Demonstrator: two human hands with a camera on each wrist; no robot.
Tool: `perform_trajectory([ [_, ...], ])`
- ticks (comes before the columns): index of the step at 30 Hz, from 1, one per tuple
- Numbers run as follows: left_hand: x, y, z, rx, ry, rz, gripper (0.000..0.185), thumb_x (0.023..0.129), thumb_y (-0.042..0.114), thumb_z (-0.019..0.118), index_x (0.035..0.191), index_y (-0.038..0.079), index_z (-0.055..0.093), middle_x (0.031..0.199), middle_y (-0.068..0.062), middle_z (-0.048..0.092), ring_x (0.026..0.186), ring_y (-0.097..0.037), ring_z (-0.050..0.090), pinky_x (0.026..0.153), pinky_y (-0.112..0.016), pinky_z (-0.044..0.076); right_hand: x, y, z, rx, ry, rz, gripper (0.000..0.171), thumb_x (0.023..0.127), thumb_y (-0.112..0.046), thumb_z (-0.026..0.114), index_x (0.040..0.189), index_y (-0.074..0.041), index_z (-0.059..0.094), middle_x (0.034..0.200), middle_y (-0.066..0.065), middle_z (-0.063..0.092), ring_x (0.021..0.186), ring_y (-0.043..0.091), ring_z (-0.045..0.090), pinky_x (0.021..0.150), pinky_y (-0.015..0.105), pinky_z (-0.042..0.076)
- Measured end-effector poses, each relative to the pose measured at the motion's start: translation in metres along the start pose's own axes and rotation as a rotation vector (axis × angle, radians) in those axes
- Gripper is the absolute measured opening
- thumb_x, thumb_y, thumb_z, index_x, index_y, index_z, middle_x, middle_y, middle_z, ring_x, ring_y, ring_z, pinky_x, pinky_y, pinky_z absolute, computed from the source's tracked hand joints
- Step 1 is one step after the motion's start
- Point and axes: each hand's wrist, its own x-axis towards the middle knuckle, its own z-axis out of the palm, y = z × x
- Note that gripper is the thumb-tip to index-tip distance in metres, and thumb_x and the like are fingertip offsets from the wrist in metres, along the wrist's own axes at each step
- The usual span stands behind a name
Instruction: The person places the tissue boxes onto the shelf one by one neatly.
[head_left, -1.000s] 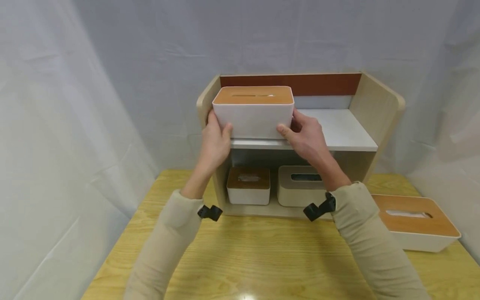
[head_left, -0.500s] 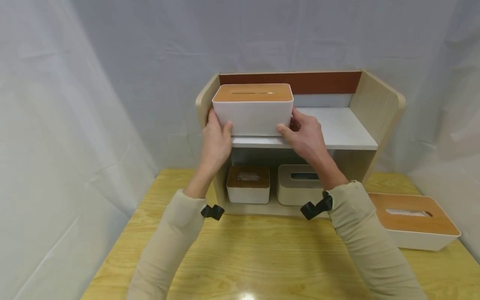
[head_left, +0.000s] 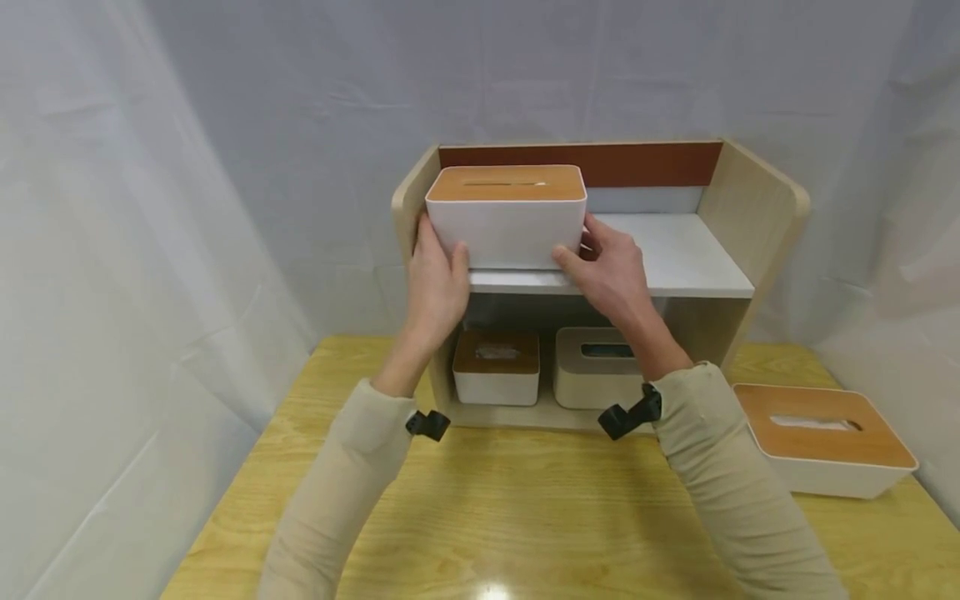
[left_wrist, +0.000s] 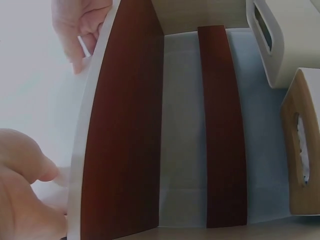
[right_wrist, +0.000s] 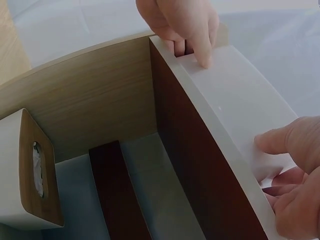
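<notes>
No legible text — none anywhere

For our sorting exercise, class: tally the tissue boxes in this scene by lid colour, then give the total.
Brown wooden lid: 3 (held on the upper shelf, lower shelf left, on the table)
Cream lid: 1 (lower shelf right)
Total: 4

Tissue box (head_left: 506,218) hides fingers of both hands; beige box (head_left: 596,368) partly behind right forearm.
</notes>
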Motion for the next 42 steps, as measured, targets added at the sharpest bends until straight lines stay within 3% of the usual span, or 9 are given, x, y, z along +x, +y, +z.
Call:
perform_trajectory([
  [4, -0.003, -0.003, 0.004, -0.002, 0.026, 0.029, 0.068, 0.101, 0.009, 0.046, 0.154, -0.01, 0.008, 0.158, -0.03, 0.021, 0.146, -0.034, 0.025, 0.12, -0.04, 0.024, 0.001, 0.0, 0.001, 0.02, 0.001, -0.007, 0.063, 0.095, -0.024, 0.065, 0.152, -0.012, 0.041, 0.146, 0.013, 0.052, 0.13, 0.029, 0.054, 0.105, 0.043, 0.046],
  [10, -0.008, -0.004, 0.007, -0.025, 0.05, 0.074, 0.07, 0.1, 0.007, 0.047, 0.154, -0.01, 0.006, 0.159, -0.03, 0.017, 0.147, -0.034, 0.023, 0.119, -0.04, 0.025, 0.0, 0.001, 0.0, 0.046, -0.004, -0.012, 0.062, 0.095, -0.025, 0.065, 0.152, -0.013, 0.043, 0.146, 0.014, 0.053, 0.127, 0.029, 0.057, 0.102, 0.043, 0.048],
  [17, -0.021, -0.002, 0.003, -0.063, -0.007, 0.12, 0.073, 0.098, 0.004, 0.049, 0.157, -0.005, 0.006, 0.161, -0.025, 0.014, 0.148, -0.03, 0.021, 0.12, -0.039, 0.023, -0.01, 0.001, -0.008, 0.065, -0.002, 0.037, 0.069, 0.094, -0.026, 0.064, 0.156, -0.016, 0.034, 0.154, 0.012, 0.043, 0.131, 0.028, 0.053, 0.103, 0.042, 0.047],
  [25, -0.037, -0.001, -0.004, -0.013, -0.084, 0.172, 0.07, 0.098, 0.006, 0.05, 0.157, 0.0, 0.014, 0.161, -0.024, 0.014, 0.15, -0.031, 0.017, 0.119, -0.045, 0.025, -0.033, -0.003, -0.013, 0.104, -0.038, -0.032, 0.068, 0.095, -0.019, 0.061, 0.156, -0.015, 0.032, 0.156, 0.011, 0.039, 0.137, 0.026, 0.047, 0.108, 0.04, 0.042],
  [31, -0.054, -0.003, -0.006, 0.014, -0.11, 0.257, 0.064, 0.098, 0.006, 0.053, 0.155, -0.001, 0.026, 0.16, -0.024, 0.019, 0.148, -0.034, 0.022, 0.116, -0.049, 0.029, -0.051, 0.001, -0.01, 0.09, -0.099, -0.085, 0.07, 0.097, -0.019, 0.062, 0.158, -0.013, 0.028, 0.159, 0.007, 0.034, 0.143, 0.025, 0.039, 0.112, 0.042, 0.037],
  [36, -0.071, -0.006, -0.005, 0.032, -0.138, 0.375, 0.064, 0.097, 0.011, 0.059, 0.154, 0.0, 0.031, 0.158, -0.03, 0.02, 0.146, -0.043, 0.024, 0.113, -0.057, 0.031, -0.071, 0.007, -0.005, 0.009, -0.148, -0.173, 0.074, 0.097, -0.02, 0.063, 0.159, -0.016, 0.023, 0.163, 0.004, 0.024, 0.148, 0.027, 0.028, 0.116, 0.049, 0.032],
  [39, -0.081, -0.01, -0.002, 0.113, -0.148, 0.466, 0.067, 0.096, 0.016, 0.064, 0.152, -0.001, 0.033, 0.155, -0.034, 0.022, 0.143, -0.049, 0.024, 0.112, -0.061, 0.031, -0.083, 0.013, -0.002, -0.098, -0.147, -0.24, 0.078, 0.096, -0.02, 0.066, 0.159, -0.015, 0.021, 0.164, 0.009, 0.021, 0.15, 0.029, 0.022, 0.115, 0.055, 0.03],
  [42, -0.092, -0.015, 0.0, 0.227, -0.178, 0.512, 0.071, 0.095, 0.023, 0.067, 0.153, 0.002, 0.033, 0.155, -0.036, 0.022, 0.142, -0.054, 0.023, 0.112, -0.063, 0.029, -0.094, 0.022, 0.0, -0.197, -0.14, -0.295, 0.081, 0.094, -0.019, 0.069, 0.159, -0.012, 0.021, 0.164, 0.014, 0.018, 0.15, 0.034, 0.019, 0.111, 0.061, 0.031],
])
